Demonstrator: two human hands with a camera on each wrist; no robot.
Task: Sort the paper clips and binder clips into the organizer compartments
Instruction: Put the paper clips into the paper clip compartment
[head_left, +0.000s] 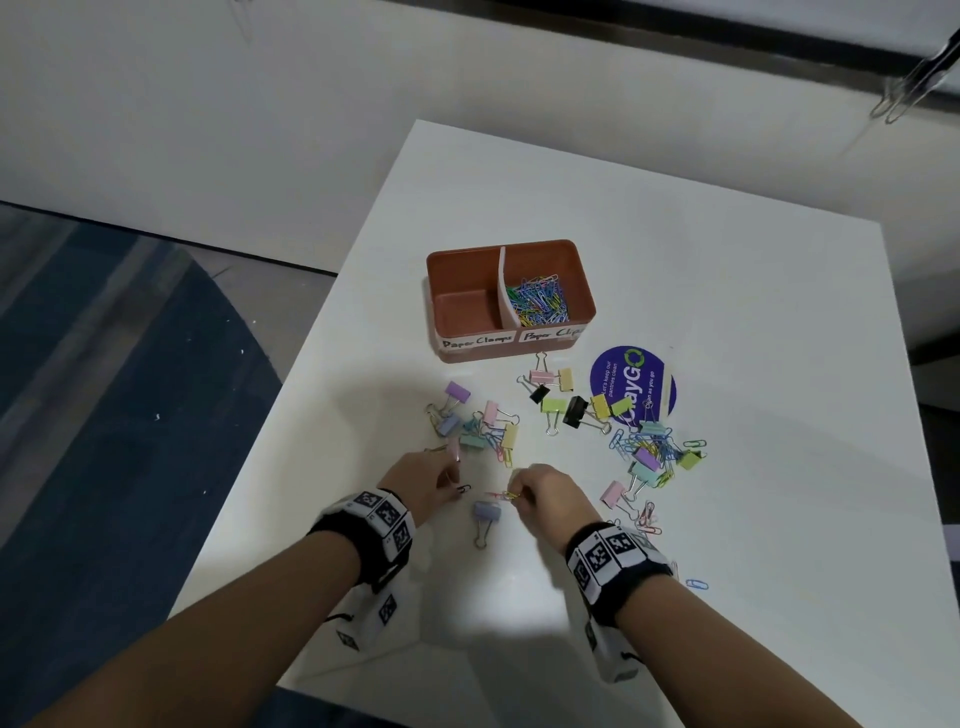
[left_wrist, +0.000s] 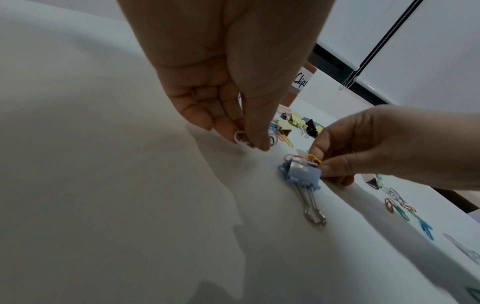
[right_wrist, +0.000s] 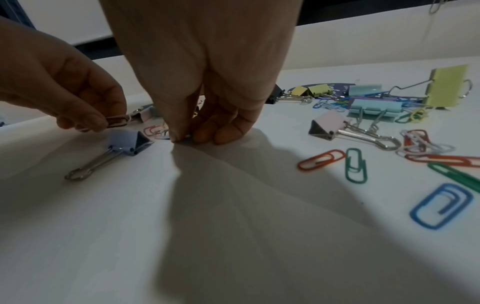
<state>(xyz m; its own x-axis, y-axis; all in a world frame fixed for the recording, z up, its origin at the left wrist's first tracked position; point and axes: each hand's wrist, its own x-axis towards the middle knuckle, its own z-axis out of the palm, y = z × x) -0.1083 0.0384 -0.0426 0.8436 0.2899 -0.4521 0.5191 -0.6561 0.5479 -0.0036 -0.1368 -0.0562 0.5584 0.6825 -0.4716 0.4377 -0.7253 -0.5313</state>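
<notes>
Nearest the viewer, both forearms w/ marker wristbands (head_left: 387, 517) reach over a white table (head_left: 753, 322). A lone blue paper clip (head_left: 697, 584) lies by the right wrist; orange, green and blue ones sit near it in the right wrist view, e.g. green clip (right_wrist: 355, 165). Right hand (head_left: 550, 493): fingertips (right_wrist: 179, 134) pressed together at the tabletop, pinching a few paper clips, yellow one (left_wrist: 314, 159) visible between thumb and finger. Just beside it, a lilac binder clip (head_left: 487, 512) lies flat, wire handles toward the viewer, untouched. Left hand (head_left: 423, 483): thumb and fingers (left_wrist: 255, 142) curled, pinching paper clips, a white one (left_wrist: 239, 137) and a dark one showing at the tips, held low over the table. Beyond the hands, left cluster of pastel binder clips (head_left: 475, 426); centre row of yellow, pink and black binder clips (head_left: 563, 397); right, a mixed heap of paper clips and binder clips (head_left: 652, 452); a pink binder clip (head_left: 613, 492) just right of the right hand. A round blue sticker (head_left: 636, 384) lies partly under the row. Farthest: brown organizer (head_left: 511, 249), two compartments split by a white divider; left one, labelled "Paper Clamps", holds nothing; right one holds a pile of coloured paper clips (head_left: 540, 301).
</notes>
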